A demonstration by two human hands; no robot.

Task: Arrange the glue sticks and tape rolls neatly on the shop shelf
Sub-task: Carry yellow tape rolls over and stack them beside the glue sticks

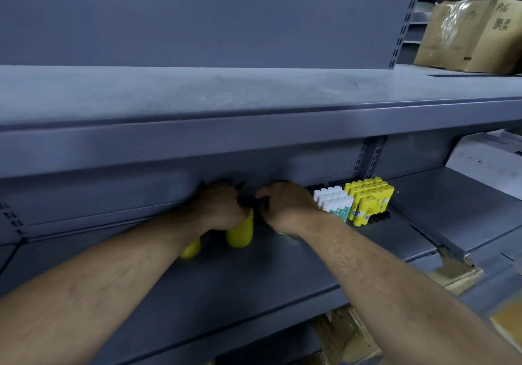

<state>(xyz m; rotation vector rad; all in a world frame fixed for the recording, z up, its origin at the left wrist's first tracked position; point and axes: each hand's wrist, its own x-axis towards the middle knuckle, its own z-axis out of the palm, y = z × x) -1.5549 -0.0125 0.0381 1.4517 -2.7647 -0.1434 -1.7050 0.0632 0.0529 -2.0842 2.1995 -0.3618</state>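
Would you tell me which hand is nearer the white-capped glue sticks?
Right. The right hand lies just left of the white-capped glue sticks; the left hand is farther left, gripping yellow sticks.

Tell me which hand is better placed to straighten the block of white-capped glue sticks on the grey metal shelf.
Probably right: the right hand sits just beside the white-capped glue sticks; the left hand is farther off, gripping yellow cylindrical glue sticks.
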